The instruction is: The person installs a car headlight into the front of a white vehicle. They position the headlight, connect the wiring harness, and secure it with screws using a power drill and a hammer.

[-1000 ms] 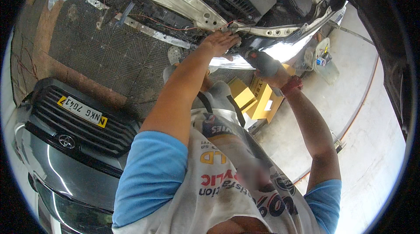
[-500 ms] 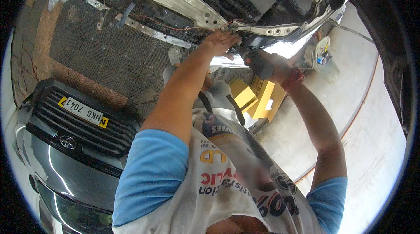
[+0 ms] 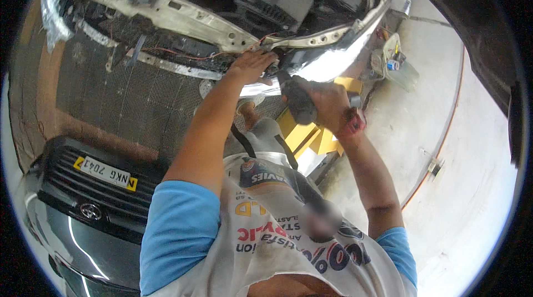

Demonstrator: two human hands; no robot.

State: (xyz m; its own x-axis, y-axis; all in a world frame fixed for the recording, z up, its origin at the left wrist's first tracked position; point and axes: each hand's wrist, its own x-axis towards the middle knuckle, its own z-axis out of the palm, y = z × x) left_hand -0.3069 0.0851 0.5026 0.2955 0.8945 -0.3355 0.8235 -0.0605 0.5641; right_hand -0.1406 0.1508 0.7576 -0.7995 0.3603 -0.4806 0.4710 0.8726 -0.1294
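The right hand (image 3: 331,109) grasps a drill (image 3: 300,102); beside it, the left hand (image 3: 252,67), grip unclear, probably steadies the car (image 3: 208,24) part.

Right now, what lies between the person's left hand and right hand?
In the head view, a dark power tool lies between them, gripped by the right hand, its nose pointing toward the left hand.
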